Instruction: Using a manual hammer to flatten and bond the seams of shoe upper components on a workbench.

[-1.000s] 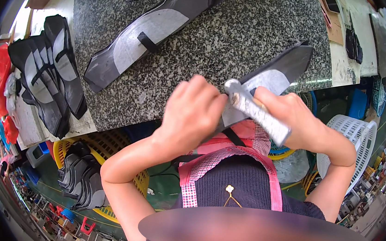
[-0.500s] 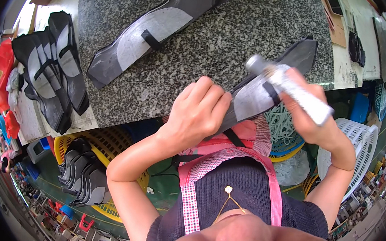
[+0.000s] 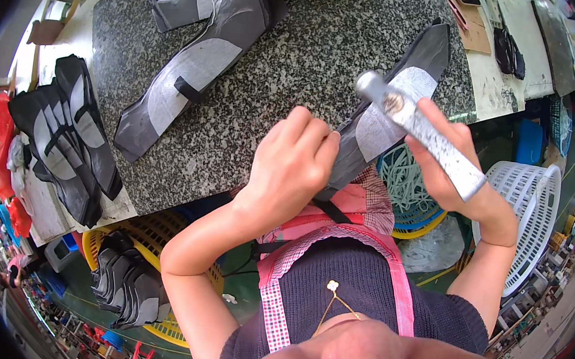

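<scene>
My right hand [image 3: 445, 157] is closed around a hammer, its handle hidden by my fingers. The hammer's silver metal head [image 3: 436, 142] hangs over a black boot-upper piece with a pale grey patch [image 3: 378, 134], round face toward the far left. Whether metal and piece touch, I cannot tell. That piece lies slanted along the near edge of the speckled stone slab [image 3: 299, 63]. Curled fingers of my left hand [image 3: 293, 154] hold its near end, their tips partly hidden. Farther left on the slab rests a similar boot-upper piece with a short black strap [image 3: 183, 76].
More black and grey pieces [image 3: 67, 130] are stacked at the left on the pale table. A yellow basket [image 3: 151, 232] below holds several more. Under the right side stand a white basket [image 3: 522, 223] and a basket of pale green cords [image 3: 408, 181].
My view has shifted, bringing more of the pieces at the far left into sight. The hammer, blurred before, is now sharp and a little left. My left hand still holds the piece.
</scene>
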Motion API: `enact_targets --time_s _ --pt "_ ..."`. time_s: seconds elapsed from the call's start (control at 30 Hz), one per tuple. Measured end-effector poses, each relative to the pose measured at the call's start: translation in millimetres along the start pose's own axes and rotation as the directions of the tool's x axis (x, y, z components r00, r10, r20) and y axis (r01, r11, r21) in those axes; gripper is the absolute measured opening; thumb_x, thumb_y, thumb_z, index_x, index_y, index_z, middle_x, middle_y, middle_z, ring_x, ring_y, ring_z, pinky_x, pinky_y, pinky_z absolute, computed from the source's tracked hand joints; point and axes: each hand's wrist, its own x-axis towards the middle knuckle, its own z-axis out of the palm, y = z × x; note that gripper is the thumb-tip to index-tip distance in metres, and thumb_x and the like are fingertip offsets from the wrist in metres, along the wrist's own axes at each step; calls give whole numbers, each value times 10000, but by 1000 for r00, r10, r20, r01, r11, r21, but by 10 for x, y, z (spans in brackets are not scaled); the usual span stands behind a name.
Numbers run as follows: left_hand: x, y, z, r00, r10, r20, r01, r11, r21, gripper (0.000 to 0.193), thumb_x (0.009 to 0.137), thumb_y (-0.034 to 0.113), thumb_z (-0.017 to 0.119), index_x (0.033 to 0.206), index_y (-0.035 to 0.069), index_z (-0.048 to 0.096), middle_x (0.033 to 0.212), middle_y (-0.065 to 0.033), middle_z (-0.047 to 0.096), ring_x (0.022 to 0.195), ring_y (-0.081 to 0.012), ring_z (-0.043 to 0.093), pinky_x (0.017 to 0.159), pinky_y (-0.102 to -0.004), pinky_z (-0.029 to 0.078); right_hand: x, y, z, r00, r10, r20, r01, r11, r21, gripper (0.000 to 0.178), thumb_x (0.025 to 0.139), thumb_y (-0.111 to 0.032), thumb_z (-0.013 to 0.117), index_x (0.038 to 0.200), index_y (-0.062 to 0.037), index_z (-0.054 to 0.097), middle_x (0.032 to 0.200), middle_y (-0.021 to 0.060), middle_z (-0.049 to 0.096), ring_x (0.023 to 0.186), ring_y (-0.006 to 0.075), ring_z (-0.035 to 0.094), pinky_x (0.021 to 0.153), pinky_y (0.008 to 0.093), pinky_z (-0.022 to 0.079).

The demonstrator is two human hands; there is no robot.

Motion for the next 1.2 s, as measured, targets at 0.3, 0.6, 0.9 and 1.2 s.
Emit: enact_targets --time_s 0.3,0.6,0.9,1.2 --pt "-111 -15 27 995 93 31 -98 975 201 314 729 111 651 1017 -13 679 928 -65 610 893 -226 557 683 -309 444 35 16 37 999 2 43 -4 999 53 221 867 -71 596 1037 3 474 759 248 598 757 473 607 620 511 470" --pt "-244 -61 -62 999 29 -40 -26 996 85 285 714 99 639 970 -18 684 915 -64 606 861 -217 563 692 -327 437 67 -22 113 988 56 145 -67 995 69 239 884 -105 619 1080 -12 517 778 206 600 754 442 635 588 456 496" --pt "-344 -87 -113 935 -334 -120 322 940 -111 230 649 164 871 831 95 750 795 -3 663 768 -211 562 694 -350 445 62 17 193 945 80 318 -110 991 79 213 848 -36 593 1031 -6 488 763 244 587 733 475 600 584 493 469" --pt "-441 48 5 957 -204 -207 207 978 -7 182 745 140 769 899 63 709 794 -6 609 762 -204 544 647 -350 401 67 23 208 938 27 347 -38 999 23 305 836 -77 626 1106 -8 503 753 199 567 698 430 616 585 461 482"
